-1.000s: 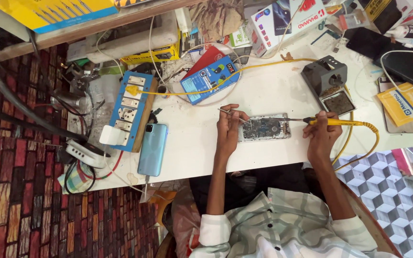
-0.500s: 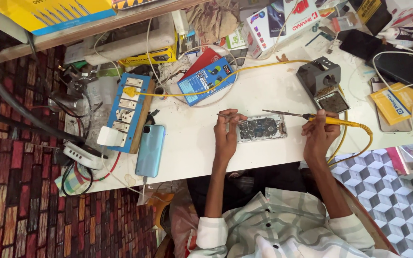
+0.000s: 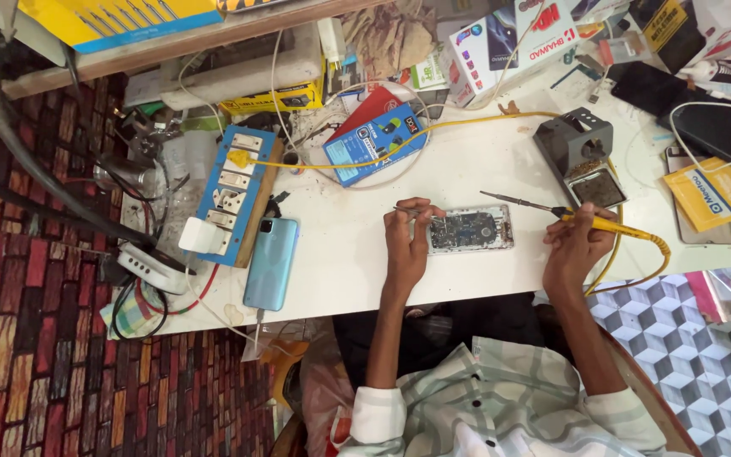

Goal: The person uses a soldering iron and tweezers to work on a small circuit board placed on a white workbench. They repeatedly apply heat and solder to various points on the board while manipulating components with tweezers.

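The opened phone [image 3: 470,229] lies flat on the white table [image 3: 475,161] directly in front of the person, its back cover already off and the circuit board and inner parts laid bare; so the opening-up looks done and the board work appears to be under way, not finished, since nothing has been closed again. The left hand [image 3: 405,241] rests at the phone's left end, its fingers pinching what looks like fine tweezers [image 3: 411,211] over the corner; the right hand [image 3: 575,245] has its fingers wrapped round the yellow-handled soldering iron [image 3: 552,209], whose tip hangs just above the phone's upper right edge, apart from the board as far as can be told; the iron's stand [image 3: 577,152] sits behind; a second, intact blue phone [image 3: 270,262] lies well to the left, beside a switch board [image 3: 232,190].
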